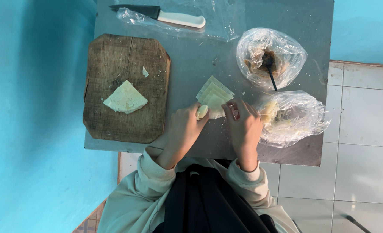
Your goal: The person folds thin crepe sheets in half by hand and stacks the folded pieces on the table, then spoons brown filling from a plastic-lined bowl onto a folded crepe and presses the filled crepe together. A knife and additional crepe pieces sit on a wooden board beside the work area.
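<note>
My left hand point(182, 129) and my right hand point(244, 125) meet over a fanned stack of pale dough wrappers point(214, 93) on the grey metal table point(191, 56). The left fingers pinch a small rolled piece of wrapper point(202, 112) at the stack's near edge. The right fingertips press on the wrapper's right corner. On a worn wooden cutting board point(126, 86) to the left lies a folded, fan-shaped pile of wrappers point(125, 98).
Two bowls lined with clear plastic stand at the right: one with brown filling and a black spoon point(270, 58), one with pale filling point(291, 117). A white-handled knife point(165, 16) lies on a plastic sheet at the far edge. Blue wall left, white floor tiles right.
</note>
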